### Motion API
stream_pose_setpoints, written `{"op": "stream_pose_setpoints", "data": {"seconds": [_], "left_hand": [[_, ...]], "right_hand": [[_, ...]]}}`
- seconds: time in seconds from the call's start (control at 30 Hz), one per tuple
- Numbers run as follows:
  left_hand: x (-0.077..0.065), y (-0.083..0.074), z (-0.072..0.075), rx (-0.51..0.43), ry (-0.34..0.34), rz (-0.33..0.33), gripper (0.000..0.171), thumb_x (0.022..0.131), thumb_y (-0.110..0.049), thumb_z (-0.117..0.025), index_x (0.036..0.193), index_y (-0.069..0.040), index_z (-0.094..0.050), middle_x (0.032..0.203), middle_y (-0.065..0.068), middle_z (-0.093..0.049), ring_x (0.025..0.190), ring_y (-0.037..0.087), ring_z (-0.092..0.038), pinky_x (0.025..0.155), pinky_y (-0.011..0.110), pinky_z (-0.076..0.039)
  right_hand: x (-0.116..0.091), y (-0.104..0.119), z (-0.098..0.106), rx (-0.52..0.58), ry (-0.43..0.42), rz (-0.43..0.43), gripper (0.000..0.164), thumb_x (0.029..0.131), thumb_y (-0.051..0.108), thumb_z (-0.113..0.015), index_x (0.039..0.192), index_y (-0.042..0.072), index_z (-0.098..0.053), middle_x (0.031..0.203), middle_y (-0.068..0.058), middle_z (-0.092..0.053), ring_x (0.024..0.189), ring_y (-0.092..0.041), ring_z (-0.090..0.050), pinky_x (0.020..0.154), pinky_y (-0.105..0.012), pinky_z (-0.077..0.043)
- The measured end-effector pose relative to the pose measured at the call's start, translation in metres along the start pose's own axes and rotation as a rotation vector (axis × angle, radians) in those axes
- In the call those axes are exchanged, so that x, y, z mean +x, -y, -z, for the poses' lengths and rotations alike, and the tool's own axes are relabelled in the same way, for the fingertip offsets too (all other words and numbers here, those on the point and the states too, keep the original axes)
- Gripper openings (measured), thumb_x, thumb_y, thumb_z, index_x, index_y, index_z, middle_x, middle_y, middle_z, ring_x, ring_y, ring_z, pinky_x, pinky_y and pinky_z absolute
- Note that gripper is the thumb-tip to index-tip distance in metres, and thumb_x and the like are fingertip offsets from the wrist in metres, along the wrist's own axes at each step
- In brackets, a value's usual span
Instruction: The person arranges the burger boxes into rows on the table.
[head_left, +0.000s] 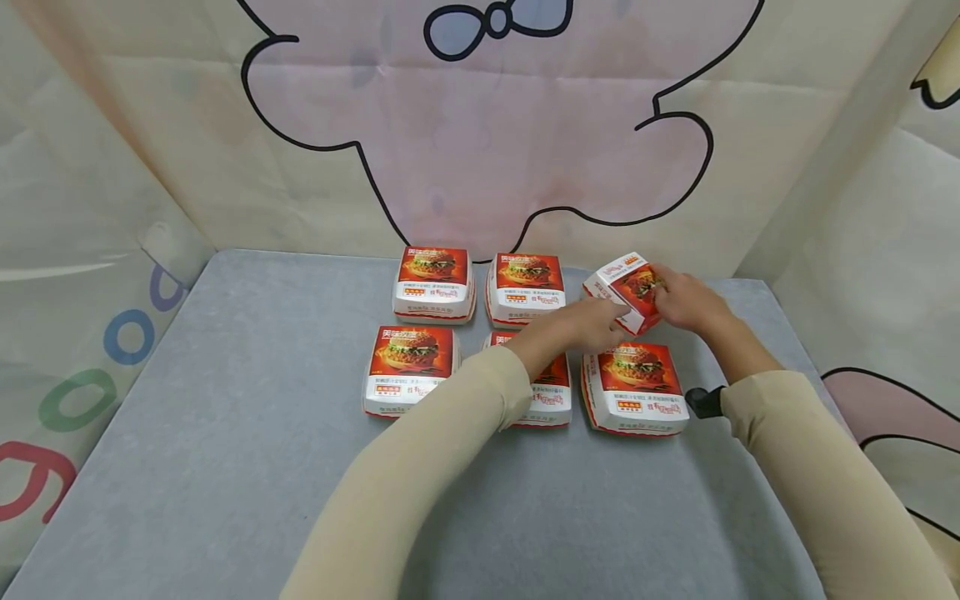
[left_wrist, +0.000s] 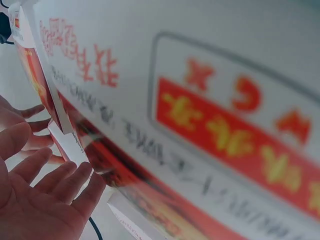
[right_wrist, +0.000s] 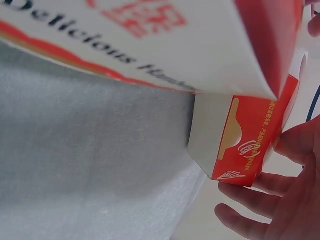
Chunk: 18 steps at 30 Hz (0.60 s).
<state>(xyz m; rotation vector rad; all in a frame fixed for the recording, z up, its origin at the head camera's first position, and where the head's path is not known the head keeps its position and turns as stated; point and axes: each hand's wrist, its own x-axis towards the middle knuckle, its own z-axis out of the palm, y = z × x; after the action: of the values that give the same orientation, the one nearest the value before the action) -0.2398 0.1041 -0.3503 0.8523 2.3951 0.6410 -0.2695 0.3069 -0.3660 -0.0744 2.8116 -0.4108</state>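
A burger box (head_left: pixel 621 282) with a red burger picture is tilted up at the back right in the head view. My right hand (head_left: pixel 684 298) grips its right side; in the right wrist view the thumb lies on one face of the box (right_wrist: pixel 250 142) and fingers lie beneath. At the box's lower left, my left hand (head_left: pixel 596 325) has its fingertips close to it; contact is unclear. The left wrist view shows the left hand (left_wrist: pixel 47 200) with fingers extended. Below the tilted box sits another burger box (head_left: pixel 637 392). My left forearm partly covers the front middle box (head_left: pixel 551 404).
More burger boxes sit on the grey tabletop (head_left: pixel 247 400): back left (head_left: pixel 432 283), back middle (head_left: pixel 525 287) and front left (head_left: pixel 411 371). Behind them hangs a curtain with a pink cartoon print (head_left: pixel 487 142). A black device (head_left: pixel 705 402) is at the right wrist.
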Motion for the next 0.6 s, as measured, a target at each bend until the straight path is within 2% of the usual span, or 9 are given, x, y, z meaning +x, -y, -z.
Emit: {"op": "stream_pose_setpoints", "data": {"seconds": [0.1, 0.23, 0.5, 0.6], "left_hand": [[0.001, 0.0, -0.003, 0.048, 0.036, -0.013, 0.053, 0.106, -0.029, -0.046, 0.157, -0.02, -0.034, 0.155, -0.005, -0.041, 0.137, 0.007, -0.04, 0.107, 0.021, -0.034], [0.0, -0.004, -0.005, 0.08, 0.064, -0.016, 0.054, 0.106, -0.028, -0.045, 0.157, -0.02, -0.031, 0.157, -0.005, -0.038, 0.138, 0.005, -0.037, 0.108, 0.02, -0.032], [-0.003, -0.007, -0.007, 0.142, 0.073, 0.045, 0.057, 0.105, -0.035, -0.047, 0.158, -0.026, -0.029, 0.16, -0.005, -0.031, 0.14, 0.007, -0.034, 0.112, 0.026, -0.032], [-0.003, -0.007, -0.009, 0.151, 0.067, 0.066, 0.057, 0.105, -0.036, -0.047, 0.158, -0.028, -0.029, 0.163, -0.005, -0.024, 0.145, 0.008, -0.027, 0.114, 0.028, -0.03]], "right_hand": [[-0.002, 0.002, 0.0, 0.008, 0.003, -0.011, 0.058, 0.101, 0.016, -0.031, 0.154, -0.005, -0.019, 0.141, -0.038, -0.038, 0.101, -0.045, -0.043, 0.077, -0.05, -0.039], [-0.005, 0.003, 0.0, -0.008, 0.0, -0.008, 0.058, 0.1, 0.016, -0.033, 0.153, -0.007, -0.02, 0.14, -0.038, -0.038, 0.102, -0.046, -0.044, 0.077, -0.052, -0.04], [-0.012, 0.012, -0.002, -0.055, 0.024, 0.005, 0.06, 0.103, 0.021, -0.037, 0.152, -0.008, -0.019, 0.136, -0.035, -0.043, 0.101, -0.044, -0.047, 0.076, -0.05, -0.045], [-0.013, 0.015, -0.002, -0.056, 0.019, -0.001, 0.059, 0.103, 0.021, -0.037, 0.152, -0.008, -0.02, 0.134, -0.035, -0.044, 0.099, -0.044, -0.048, 0.075, -0.049, -0.045]]}}
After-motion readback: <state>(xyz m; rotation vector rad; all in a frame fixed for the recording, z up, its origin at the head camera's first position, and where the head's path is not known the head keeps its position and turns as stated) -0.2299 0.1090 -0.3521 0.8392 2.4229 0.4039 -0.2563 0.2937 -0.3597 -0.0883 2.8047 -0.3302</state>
